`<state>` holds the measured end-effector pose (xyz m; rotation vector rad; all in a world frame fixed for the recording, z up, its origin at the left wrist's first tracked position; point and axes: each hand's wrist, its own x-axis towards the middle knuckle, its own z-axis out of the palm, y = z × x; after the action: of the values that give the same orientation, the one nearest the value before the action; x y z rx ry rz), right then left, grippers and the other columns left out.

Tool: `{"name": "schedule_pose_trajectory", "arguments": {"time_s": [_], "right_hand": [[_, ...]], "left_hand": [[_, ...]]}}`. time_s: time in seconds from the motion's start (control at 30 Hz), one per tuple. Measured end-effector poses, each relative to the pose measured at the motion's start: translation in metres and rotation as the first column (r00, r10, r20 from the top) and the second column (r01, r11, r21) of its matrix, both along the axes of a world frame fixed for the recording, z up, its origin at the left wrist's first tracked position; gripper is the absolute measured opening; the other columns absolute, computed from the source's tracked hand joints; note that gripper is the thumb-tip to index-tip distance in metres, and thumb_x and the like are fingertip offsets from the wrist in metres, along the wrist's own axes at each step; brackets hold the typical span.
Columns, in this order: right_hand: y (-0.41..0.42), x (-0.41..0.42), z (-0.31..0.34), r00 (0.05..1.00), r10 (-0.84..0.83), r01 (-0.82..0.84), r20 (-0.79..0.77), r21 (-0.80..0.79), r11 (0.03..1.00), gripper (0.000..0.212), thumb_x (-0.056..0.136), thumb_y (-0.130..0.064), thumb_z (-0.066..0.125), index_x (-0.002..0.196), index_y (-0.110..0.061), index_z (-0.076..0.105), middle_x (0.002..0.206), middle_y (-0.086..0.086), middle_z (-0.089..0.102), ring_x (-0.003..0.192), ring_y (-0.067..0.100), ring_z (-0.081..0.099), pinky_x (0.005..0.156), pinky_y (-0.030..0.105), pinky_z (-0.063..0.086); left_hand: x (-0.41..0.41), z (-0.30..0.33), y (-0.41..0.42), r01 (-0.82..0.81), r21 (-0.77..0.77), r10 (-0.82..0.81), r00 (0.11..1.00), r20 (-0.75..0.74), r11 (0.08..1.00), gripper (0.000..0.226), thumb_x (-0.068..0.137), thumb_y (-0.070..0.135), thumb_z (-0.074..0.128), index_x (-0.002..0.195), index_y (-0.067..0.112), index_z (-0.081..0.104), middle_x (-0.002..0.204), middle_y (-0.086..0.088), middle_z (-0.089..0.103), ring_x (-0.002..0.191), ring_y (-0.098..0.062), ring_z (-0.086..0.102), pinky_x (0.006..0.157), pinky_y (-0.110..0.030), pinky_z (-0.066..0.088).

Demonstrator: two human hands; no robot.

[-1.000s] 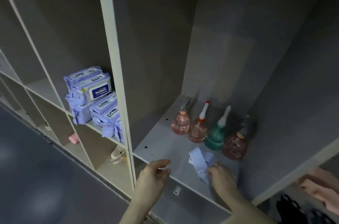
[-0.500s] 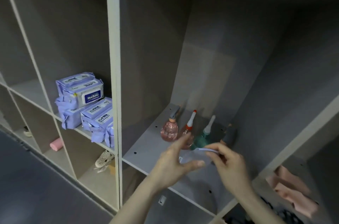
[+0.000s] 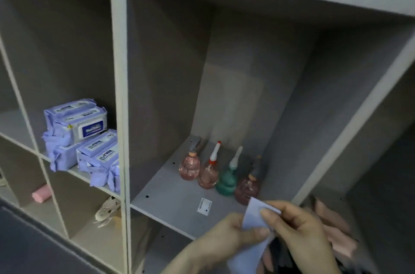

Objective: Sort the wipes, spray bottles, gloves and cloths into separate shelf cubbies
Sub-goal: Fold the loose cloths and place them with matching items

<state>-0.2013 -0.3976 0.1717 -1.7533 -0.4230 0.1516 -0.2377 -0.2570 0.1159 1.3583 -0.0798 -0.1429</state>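
Both hands are low in front of the spray-bottle cubby point(image 3: 170, 202), holding one pale blue sheet point(image 3: 253, 222), thin, cloth or paper, can't tell which. Left hand point(image 3: 226, 235) pinches its left edge, thumb on top, fingers curled behind. Right hand point(image 3: 298, 226) pinches the upper right corner between thumb and forefinger. The sheet hangs down between the hands, its lower part blurred, just in front of the cubby's front edge.

Inside that cubby: four spray bottles in a slanted row at the back right. From the left: pink bottle with grey trigger point(image 3: 190, 166), pink bottle with red-white nozzle point(image 3: 208, 172), green bottle with white nozzle point(image 3: 227, 180), dark pink bottle with grey head point(image 3: 248, 188). All upright, just beside each other. The dark pink one is nearest the sheet's top corner. A small white sticker point(image 3: 204, 206) lies on the cubby floor in front of the bottles.

Cubby to the left of it: stack of purple wipe packs point(image 3: 78, 136), several deep, front ones overhanging the shelf edge.

Below the wipes cubby: a white shoe point(image 3: 107, 209). Further left on that lower level: a pink roll point(image 3: 41, 194).

Cubby to the right, behind the right hand: pink cloths point(image 3: 336, 233), partly hidden, blurred.
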Motion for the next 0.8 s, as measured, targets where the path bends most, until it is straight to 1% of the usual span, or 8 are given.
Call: {"name": "schedule_pose_trajectory", "arguments": {"time_s": [0.13,0.23,0.37,0.47,0.53,0.6,0.67,0.8], "right_hand": [[-0.021,0.001,0.002,0.995,-0.055,0.055,-0.085,0.002,0.998,0.021,0.078,0.005,0.068,0.066,-0.010,0.073,0.052,0.003,0.065,0.047,0.007,0.053,0.044,0.014,0.043],[-0.036,-0.003,0.002,0.995,-0.096,0.096,-0.028,-0.015,0.995,0.029,0.080,0.007,0.066,0.058,-0.013,0.067,0.043,-0.001,0.056,0.039,0.003,0.045,0.041,0.013,0.036],[-0.058,-0.012,0.004,0.994,-0.105,0.104,-0.035,-0.018,0.994,0.026,0.081,0.003,0.065,0.059,-0.010,0.067,0.047,-0.002,0.056,0.044,0.008,0.047,0.046,0.015,0.038],[-0.084,-0.010,0.000,0.990,-0.125,0.121,-0.063,-0.063,0.991,0.025,0.082,0.000,0.066,0.060,-0.012,0.069,0.055,-0.005,0.061,0.055,0.003,0.052,0.055,0.014,0.043],[-0.102,-0.009,-0.004,0.983,-0.162,0.159,-0.086,-0.043,0.986,0.028,0.080,0.002,0.067,0.057,-0.013,0.069,0.054,-0.003,0.060,0.053,0.005,0.052,0.053,0.016,0.044],[-0.119,-0.006,-0.008,0.978,-0.192,0.189,-0.087,-0.038,0.981,0.030,0.079,0.002,0.068,0.054,-0.014,0.070,0.051,-0.001,0.060,0.049,0.008,0.051,0.050,0.019,0.043],[-0.135,-0.002,-0.014,0.976,-0.200,0.197,-0.089,-0.036,0.980,0.031,0.079,0.001,0.068,0.054,-0.016,0.071,0.052,0.000,0.062,0.049,0.008,0.052,0.050,0.018,0.043],[-0.169,0.013,-0.026,0.959,-0.240,0.238,-0.149,-0.032,0.971,0.026,0.078,0.000,0.069,0.062,-0.020,0.074,0.064,-0.002,0.070,0.062,0.004,0.062,0.061,0.016,0.049]], "left_hand": [[0.003,-0.003,-0.016,0.059,0.016,-0.058,0.998,-0.017,0.998,0.036,0.080,0.028,0.066,0.111,0.011,0.069,0.118,-0.010,0.067,0.105,-0.007,0.060,0.093,-0.019,0.046],[0.005,-0.004,-0.025,0.109,-0.084,-0.115,0.991,-0.062,0.990,0.040,0.081,0.040,0.062,0.098,0.006,0.074,0.101,-0.011,0.072,0.095,-0.015,0.067,0.084,-0.024,0.050],[0.009,-0.007,-0.050,0.212,-0.145,-0.225,0.971,-0.083,0.966,0.058,0.086,0.054,0.049,0.090,0.001,0.073,0.084,-0.022,0.069,0.086,-0.032,0.064,0.087,-0.040,0.047],[0.009,-0.007,-0.074,0.260,-0.065,-0.264,0.962,-0.071,0.963,0.056,0.083,0.061,0.052,0.088,0.009,0.074,0.085,-0.010,0.072,0.090,-0.026,0.064,0.094,-0.041,0.043],[0.012,-0.007,-0.091,0.226,0.002,-0.225,0.972,-0.064,0.974,0.049,0.079,0.056,0.059,0.097,0.014,0.074,0.088,-0.001,0.075,0.094,-0.019,0.066,0.099,-0.039,0.045],[0.016,-0.008,-0.110,0.199,0.009,-0.199,0.979,-0.041,0.980,0.033,0.087,0.039,0.060,0.100,0.012,0.073,0.087,0.002,0.076,0.092,-0.011,0.069,0.089,-0.027,0.051],[0.020,-0.005,-0.128,0.193,-0.053,-0.195,0.980,-0.038,0.980,0.020,0.088,0.028,0.062,0.094,0.011,0.072,0.086,0.005,0.076,0.084,-0.002,0.069,0.074,-0.016,0.051],[0.033,-0.002,-0.168,0.186,-0.092,-0.191,0.981,-0.046,0.978,0.017,0.093,0.017,0.050,0.090,0.019,0.067,0.075,0.016,0.074,0.078,0.008,0.067,0.068,-0.007,0.048]]}}
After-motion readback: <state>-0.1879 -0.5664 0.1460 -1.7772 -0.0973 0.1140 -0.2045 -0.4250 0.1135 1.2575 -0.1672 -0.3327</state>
